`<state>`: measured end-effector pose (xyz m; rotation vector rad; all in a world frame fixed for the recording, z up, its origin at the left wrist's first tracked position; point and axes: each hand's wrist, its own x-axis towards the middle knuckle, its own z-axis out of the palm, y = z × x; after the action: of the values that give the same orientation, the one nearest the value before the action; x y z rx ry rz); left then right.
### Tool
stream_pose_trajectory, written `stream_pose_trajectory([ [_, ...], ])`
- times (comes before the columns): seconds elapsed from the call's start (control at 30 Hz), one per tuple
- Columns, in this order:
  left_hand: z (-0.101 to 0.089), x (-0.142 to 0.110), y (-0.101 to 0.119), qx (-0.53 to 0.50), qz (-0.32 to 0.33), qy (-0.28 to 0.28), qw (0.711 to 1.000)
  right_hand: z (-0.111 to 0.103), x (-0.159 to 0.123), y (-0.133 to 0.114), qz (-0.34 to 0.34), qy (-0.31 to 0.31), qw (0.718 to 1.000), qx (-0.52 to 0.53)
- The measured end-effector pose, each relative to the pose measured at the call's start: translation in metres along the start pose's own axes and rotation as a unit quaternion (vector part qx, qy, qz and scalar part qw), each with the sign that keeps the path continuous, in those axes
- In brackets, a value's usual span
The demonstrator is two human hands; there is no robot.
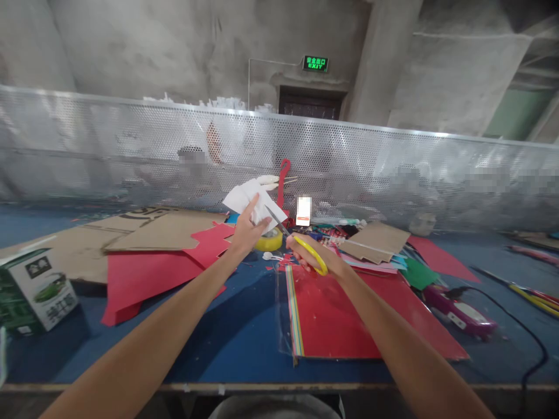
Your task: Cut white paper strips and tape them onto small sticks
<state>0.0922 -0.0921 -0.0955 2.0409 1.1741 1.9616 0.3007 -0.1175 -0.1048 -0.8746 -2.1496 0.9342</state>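
Held up over the table is a folded sheet of white paper (244, 196), gripped between the thumb and fingers of my left hand (250, 224). My right hand (305, 251) is closed round the yellow handles of a pair of scissors (317, 256). The scissor blades point up and left and lie against the lower right part of the paper; whether they are parted I cannot tell. A roll of yellow tape (269, 240) lies just below the paper. Beneath my right forearm is a stack of red card (336, 320) in a clear sleeve.
Cardboard (152, 230) and red paper (152, 279) cover the left side, near a green-and-white carton (39, 291). At the right lie a purple device (458, 311) with a black cord and a yellow-handled tool (533, 299). A lit phone (303, 210) leans before the perforated metal screen (371, 157).
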Motion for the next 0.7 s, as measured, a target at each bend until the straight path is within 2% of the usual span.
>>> stream_pose_trajectory([
  [0.17,0.001,0.0,-0.003,-0.013,-0.013,0.003,1.0,0.0,0.002,0.007,-0.021,0.015,0.999,-0.033],
  [0.47,0.001,0.0,0.006,-0.027,-0.061,0.022,0.998,0.004,0.0,0.001,0.015,-0.005,1.0,0.017],
  [0.7,0.002,-0.001,0.003,-0.031,-0.04,0.011,0.999,0.006,-0.006,-0.012,0.012,-0.008,1.0,0.018],
])
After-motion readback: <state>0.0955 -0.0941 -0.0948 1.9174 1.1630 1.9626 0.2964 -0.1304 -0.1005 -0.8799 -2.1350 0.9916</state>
